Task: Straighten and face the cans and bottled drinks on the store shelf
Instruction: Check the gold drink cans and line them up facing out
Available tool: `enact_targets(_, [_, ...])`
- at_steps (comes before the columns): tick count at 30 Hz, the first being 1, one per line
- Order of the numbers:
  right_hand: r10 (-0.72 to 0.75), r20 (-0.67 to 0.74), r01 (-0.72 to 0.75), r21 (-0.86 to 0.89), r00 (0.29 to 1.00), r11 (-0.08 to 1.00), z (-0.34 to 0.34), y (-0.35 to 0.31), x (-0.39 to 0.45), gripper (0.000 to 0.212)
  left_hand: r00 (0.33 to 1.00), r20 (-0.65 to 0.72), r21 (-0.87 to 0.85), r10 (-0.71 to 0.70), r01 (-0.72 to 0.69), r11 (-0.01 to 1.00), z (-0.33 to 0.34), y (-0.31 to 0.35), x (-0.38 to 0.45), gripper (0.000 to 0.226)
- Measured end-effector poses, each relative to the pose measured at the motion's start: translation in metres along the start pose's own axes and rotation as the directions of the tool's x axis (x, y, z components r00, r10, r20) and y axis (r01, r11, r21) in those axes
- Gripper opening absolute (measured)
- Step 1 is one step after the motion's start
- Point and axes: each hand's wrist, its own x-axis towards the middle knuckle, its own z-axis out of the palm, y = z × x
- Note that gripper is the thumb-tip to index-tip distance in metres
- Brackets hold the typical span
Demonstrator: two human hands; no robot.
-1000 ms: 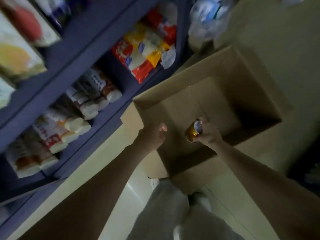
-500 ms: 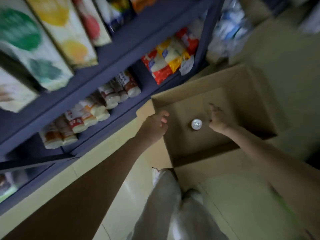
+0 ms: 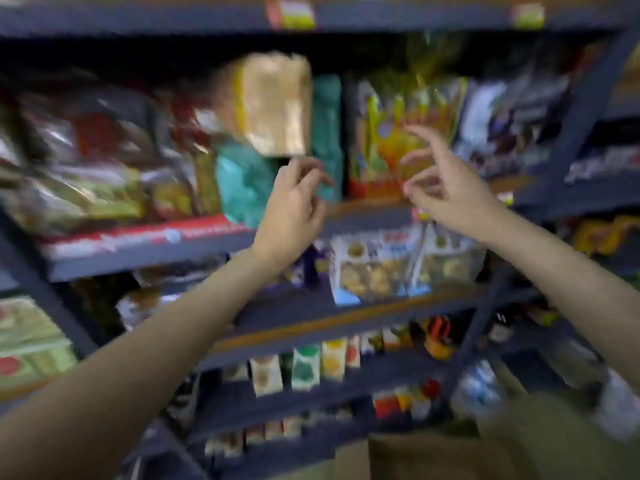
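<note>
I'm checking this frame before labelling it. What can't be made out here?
Head view only, smeared by motion blur:
- Labels on the yellow-orange snack bag: unreadable.
- Left hand and right hand: raised, seemingly empty; whether they touch anything is unclear.
- Brown cardboard box: cut off by the bottom edge.

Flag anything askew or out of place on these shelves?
One candidate: the tan packet on the upper shelf sits higher than its neighbours, above the teal bag, and looks tilted. Motion blur makes that uncertain. Both the left hand and right hand are raised and hold nothing.
</note>
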Motion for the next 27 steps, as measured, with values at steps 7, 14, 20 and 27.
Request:
enact_targets(7, [-0.378, -0.277, 0.408, 0.061, 0.884, 0.911, 0.012, -0.165, 0.125, 0.055, 0.926, -0.236, 0.285, 0.295, -0.224, 0.932, -0.190, -0.042, 0.069, 0.025])
enact_targets(14, [-0.436, -0.175, 0.428, -0.083, 0.883, 0.900, 0.071, -0.255, 0.228, 0.053, 0.932, -0.310, 0.486, 0.189, -0.015, 0.874, -0.300, -0.139, 0.117, 0.026])
enact_targets(20, [-0.367, 0.117, 0.384, -0.202, 0.923, 0.901, 0.093, -0.284, 0.313, 0.071, 0.983, -0.181, 0.665, 0.035, 0.096, 0.741, -0.316, -0.175, 0.165, 0.044])
enact_targets(27, [-0.022, 0.503, 0.301, -0.481, 0.864, 0.824, 0.113, -0.311, 0.422, 0.101, 0.965, -0.192, 0.770, 0.177, 0.036, 0.637, -0.300, -0.192, 0.166, 0.040])
